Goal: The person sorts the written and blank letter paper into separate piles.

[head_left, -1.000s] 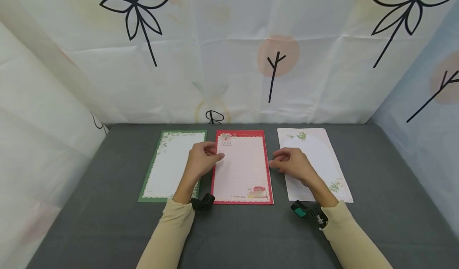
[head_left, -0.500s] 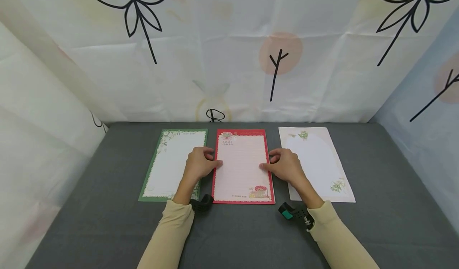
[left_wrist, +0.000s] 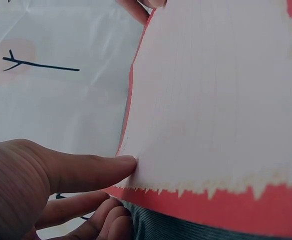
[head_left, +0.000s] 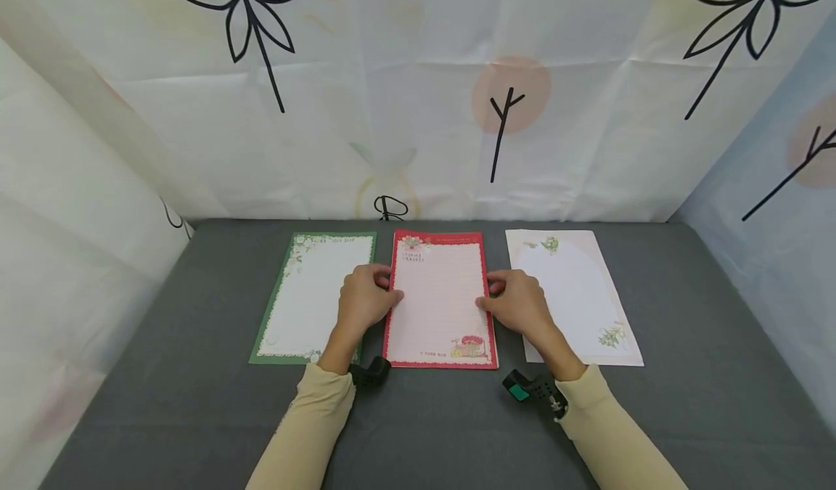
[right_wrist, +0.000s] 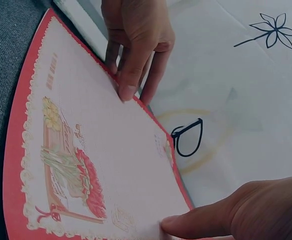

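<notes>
A sheet of letter paper (head_left: 439,316) with a red border, faint lines and a small drawing at its lower right lies between my two hands. My left hand (head_left: 363,298) pinches its left edge, thumb on top and fingers at the underside. On the opposite edge, my right hand (head_left: 520,303) pinches in the same way, with the thumb (right_wrist: 193,220) on the printed face. Both wrist views show the paper slightly curved. Under my left wrist lies green-bordered letter paper (head_left: 303,294); pale pink letter paper (head_left: 575,287) with leaf drawings is partly covered by my right hand.
A dark grey cloth (head_left: 431,432) covers the table. Behind it hangs a white curtain (head_left: 392,98) with flower and tree drawings, and more cloth closes off both sides. Each wrist wears a black camera strap, such as the right strap (head_left: 535,394).
My right hand has moved left from over the pink paper and taken hold of the red paper's right edge. My left hand stays at the left edge.
</notes>
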A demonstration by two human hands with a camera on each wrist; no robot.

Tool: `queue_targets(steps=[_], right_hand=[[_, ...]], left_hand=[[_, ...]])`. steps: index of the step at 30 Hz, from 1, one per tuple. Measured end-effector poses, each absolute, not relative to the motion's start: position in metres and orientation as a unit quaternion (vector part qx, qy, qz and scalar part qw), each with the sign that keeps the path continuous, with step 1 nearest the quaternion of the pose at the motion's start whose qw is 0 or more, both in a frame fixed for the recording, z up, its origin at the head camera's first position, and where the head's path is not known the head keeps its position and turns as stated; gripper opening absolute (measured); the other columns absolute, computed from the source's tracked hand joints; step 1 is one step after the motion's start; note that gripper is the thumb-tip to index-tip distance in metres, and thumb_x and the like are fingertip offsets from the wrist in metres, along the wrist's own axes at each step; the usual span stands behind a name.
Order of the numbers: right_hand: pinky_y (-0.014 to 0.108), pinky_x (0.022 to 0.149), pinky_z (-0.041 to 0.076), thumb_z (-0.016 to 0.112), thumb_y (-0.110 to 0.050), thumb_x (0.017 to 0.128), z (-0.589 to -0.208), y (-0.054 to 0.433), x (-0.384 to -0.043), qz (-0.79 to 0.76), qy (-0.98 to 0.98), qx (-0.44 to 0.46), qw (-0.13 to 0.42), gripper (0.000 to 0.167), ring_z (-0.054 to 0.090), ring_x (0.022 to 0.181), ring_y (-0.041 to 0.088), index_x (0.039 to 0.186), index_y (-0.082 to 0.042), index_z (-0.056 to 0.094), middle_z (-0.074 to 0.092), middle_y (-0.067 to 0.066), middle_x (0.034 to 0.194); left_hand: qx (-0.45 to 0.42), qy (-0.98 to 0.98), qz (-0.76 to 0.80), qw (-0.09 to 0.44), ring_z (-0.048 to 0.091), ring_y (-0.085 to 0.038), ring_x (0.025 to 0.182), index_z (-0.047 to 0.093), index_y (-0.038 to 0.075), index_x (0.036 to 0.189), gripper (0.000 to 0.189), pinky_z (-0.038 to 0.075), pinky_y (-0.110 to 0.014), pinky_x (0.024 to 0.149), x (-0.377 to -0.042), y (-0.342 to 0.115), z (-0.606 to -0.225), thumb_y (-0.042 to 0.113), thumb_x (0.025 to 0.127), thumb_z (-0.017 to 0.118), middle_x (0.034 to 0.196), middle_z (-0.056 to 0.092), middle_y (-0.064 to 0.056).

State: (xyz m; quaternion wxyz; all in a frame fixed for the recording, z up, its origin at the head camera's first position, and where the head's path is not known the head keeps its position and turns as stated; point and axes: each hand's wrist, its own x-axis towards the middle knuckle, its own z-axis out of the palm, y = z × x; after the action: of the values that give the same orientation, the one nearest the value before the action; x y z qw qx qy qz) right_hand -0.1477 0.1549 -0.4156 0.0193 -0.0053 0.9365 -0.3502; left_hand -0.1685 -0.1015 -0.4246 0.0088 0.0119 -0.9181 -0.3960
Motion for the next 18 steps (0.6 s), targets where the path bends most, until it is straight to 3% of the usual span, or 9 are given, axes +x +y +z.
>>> queue_targets(steps=[4, 8, 13, 18], right_hand=[[0.043, 0.069, 0.052, 0.079, -0.012, 0.085, -0.4147, 0.1545, -0.1470, -0.354, 0.935, -0.011, 0.007, 0.042, 0.068, 0.085, 0.029, 0.122, 0.006, 0.069, 0.072, 0.015, 0.095], [0.039, 0.064, 0.051, 0.079, -0.010, 0.086, -0.4150, 0.1551, -0.1480, -0.389, 0.921, -0.014, 0.000, 0.041, 0.068, 0.079, 0.028, 0.121, 0.007, 0.068, 0.072, 0.014, 0.091], [0.033, 0.061, 0.051, 0.078, -0.006, 0.086, -0.4183, 0.1582, -0.1501, -0.441, 0.897, -0.009, 0.003, 0.039, 0.070, 0.074, 0.024, 0.121, 0.007, 0.067, 0.073, 0.014, 0.088], [0.031, 0.064, 0.058, 0.075, 0.000, 0.088, -0.4219, 0.1613, -0.1520, -0.517, 0.855, 0.006, 0.032, 0.038, 0.071, 0.069, 0.021, 0.122, 0.009, 0.064, 0.073, 0.018, 0.091]], left_hand=[[0.010, -0.907, -0.420, 0.025, 0.070, -0.024, 0.075, 0.074, 0.000, 0.115, 0.036, 0.055, -0.040, 0.060, -0.1684, -0.1013, -0.4249, 0.006, 0.080, 0.083, 0.087, 0.071, -0.010], [0.011, -0.892, -0.452, 0.026, 0.073, -0.026, 0.077, 0.074, -0.001, 0.115, 0.035, 0.058, -0.042, 0.065, -0.1695, -0.1024, -0.4252, 0.003, 0.081, 0.081, 0.087, 0.072, -0.012], [0.017, -0.865, -0.501, 0.004, 0.074, -0.027, 0.082, 0.074, 0.000, 0.117, 0.036, 0.060, -0.042, 0.071, -0.1723, -0.1059, -0.4270, 0.000, 0.082, 0.081, 0.090, 0.073, -0.013], [0.025, -0.847, -0.531, -0.019, 0.073, -0.027, 0.087, 0.073, 0.002, 0.119, 0.038, 0.059, -0.041, 0.074, -0.1740, -0.1092, -0.4286, 0.000, 0.082, 0.081, 0.092, 0.075, -0.013]])
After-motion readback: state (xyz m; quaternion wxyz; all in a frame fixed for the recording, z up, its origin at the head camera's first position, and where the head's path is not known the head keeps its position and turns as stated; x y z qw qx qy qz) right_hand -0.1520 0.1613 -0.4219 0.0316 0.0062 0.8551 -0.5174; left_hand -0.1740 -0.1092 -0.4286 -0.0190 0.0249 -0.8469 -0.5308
